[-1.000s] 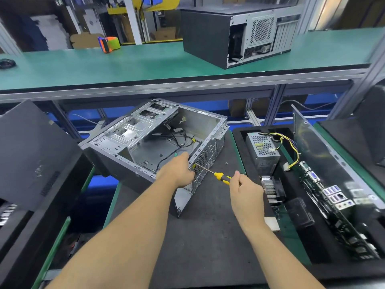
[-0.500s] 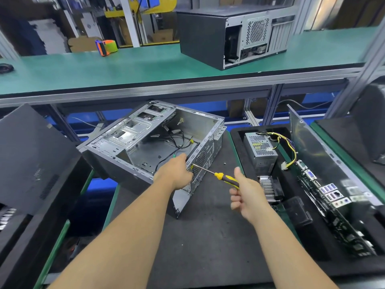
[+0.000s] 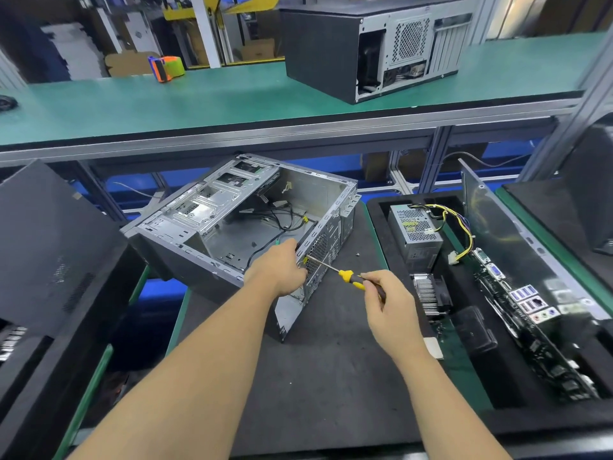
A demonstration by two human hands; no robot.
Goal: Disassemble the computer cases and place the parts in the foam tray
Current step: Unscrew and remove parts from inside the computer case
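Note:
An open grey computer case point(image 3: 232, 220) lies on its side on the dark mat, loose black cables inside. My left hand point(image 3: 282, 265) grips the case's rear edge next to the fan grille. My right hand point(image 3: 386, 303) holds a yellow and black screwdriver point(image 3: 348, 277), whose tip meets the rear panel beside my left fingers. To the right lies the black foam tray point(image 3: 381, 207) with a power supply point(image 3: 414, 234) and its coloured wires, a heatsink point(image 3: 428, 293), a motherboard point(image 3: 527, 310) and a metal side panel point(image 3: 497, 224).
A second closed case point(image 3: 365, 51) stands on the green upper shelf point(image 3: 199, 97), with an orange and green tape dispenser point(image 3: 167, 68) to its left. A small screw point(image 3: 357, 254) lies on the mat. Dark panels point(image 3: 43, 244) lean at the left.
My right hand has shifted its fingers along the screwdriver handle while the tip stays at the rear panel. The left hand and the case have kept their places.

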